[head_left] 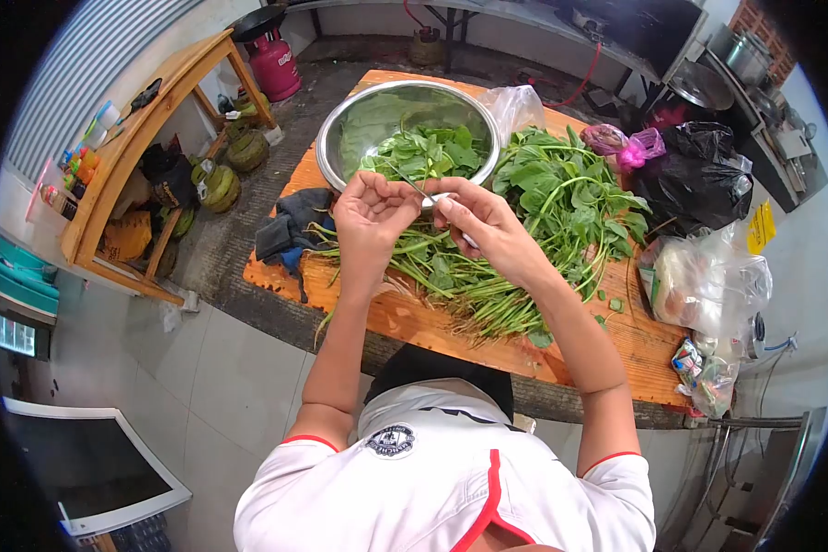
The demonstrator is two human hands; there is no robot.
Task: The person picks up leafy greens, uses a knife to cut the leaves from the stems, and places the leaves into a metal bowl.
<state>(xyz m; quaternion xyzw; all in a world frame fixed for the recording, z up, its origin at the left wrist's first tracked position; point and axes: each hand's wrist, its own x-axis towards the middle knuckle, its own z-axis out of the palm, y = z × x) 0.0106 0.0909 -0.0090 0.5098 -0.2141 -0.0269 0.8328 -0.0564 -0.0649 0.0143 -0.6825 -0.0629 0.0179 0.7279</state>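
My left hand [370, 213] and my right hand [477, 219] meet above a wooden cutting board [405, 317], both pinching one thin green stem [412, 184] that runs between them. The right hand also seems to grip a small knife, its blade mostly hidden. Just beyond the hands stands a steel bowl [340, 138] holding picked green leaves [430, 152]. A heap of leafy greens with long stems [524, 230] lies on the board under and to the right of my hands.
A dark cloth [290, 230] lies at the board's left edge. Black [699, 175], pink [630, 147] and clear [708, 281] plastic bags crowd the right side. A wooden shelf [138, 147] with bottles and a red gas cylinder [274, 63] stand at the left, on the floor.
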